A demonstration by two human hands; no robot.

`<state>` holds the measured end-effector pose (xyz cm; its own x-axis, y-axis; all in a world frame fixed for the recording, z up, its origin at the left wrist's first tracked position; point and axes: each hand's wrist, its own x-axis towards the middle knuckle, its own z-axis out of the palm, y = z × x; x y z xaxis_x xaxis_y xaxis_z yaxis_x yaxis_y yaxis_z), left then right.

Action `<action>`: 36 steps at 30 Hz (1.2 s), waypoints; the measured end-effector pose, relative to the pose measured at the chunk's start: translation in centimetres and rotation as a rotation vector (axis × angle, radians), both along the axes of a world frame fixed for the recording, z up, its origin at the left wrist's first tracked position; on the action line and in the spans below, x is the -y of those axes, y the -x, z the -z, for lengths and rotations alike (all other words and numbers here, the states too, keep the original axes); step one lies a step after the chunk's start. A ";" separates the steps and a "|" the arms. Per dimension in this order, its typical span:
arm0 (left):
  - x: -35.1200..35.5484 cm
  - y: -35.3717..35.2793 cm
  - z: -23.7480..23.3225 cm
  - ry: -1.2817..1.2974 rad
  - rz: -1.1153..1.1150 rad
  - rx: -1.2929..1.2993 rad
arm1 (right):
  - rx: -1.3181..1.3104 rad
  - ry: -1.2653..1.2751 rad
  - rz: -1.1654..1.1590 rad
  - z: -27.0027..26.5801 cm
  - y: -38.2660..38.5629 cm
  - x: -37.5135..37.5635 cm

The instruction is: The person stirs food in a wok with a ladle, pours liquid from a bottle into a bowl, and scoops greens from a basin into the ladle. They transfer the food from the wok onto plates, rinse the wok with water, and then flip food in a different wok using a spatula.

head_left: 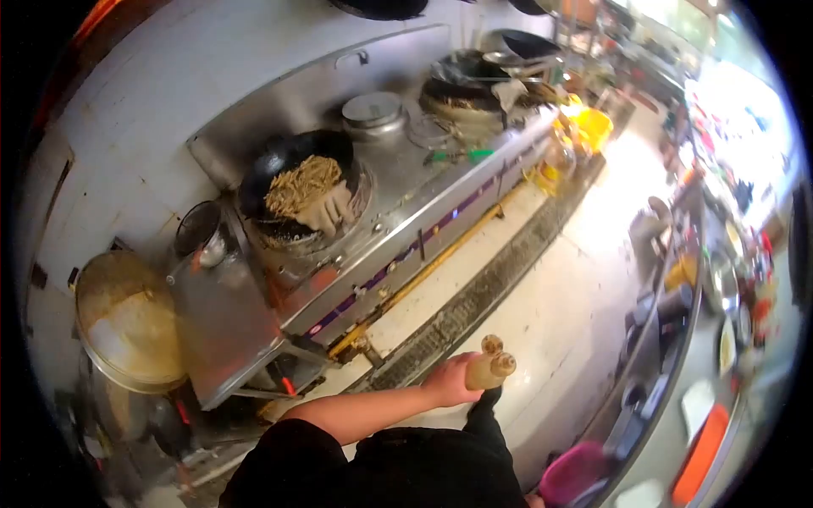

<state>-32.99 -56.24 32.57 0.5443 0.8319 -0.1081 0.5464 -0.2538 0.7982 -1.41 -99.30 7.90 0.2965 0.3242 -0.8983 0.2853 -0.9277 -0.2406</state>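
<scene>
My left hand reaches forward over the floor with its fingers closed round a yellowish translucent bottle. A second round brown top shows just behind that bottle's cap, beside the same hand. Of my right hand, only a sliver of skin appears at the bottom edge, close to a pink basin; its fingers are hidden.
Left of me runs a steel stove bearing a black wok with brown strips of food and a cloth. A large round pot stands nearer. A floor drain follows the stove. On the right, a counter carries an orange tray.
</scene>
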 end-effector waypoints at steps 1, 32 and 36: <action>-2.9 -2.4 0.7 -0.068 -0.078 0.007 | 0.031 0.002 -0.186 0.4 -3.7 -3.8; -95.5 -24.7 -10.5 -0.162 -0.928 -0.667 | 0.759 -1.411 -1.382 -28.2 -25.6 -160.3; -104.4 -26.0 -13.0 0.053 -0.828 -1.008 | 0.321 -0.899 -1.521 -26.0 -25.6 -166.5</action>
<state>-7.03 48.11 45.54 -0.4634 0.8612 -0.2088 0.8847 0.4631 -0.0535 24.17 67.23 33.85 -0.5881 0.7572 -0.2844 0.8083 0.5373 -0.2407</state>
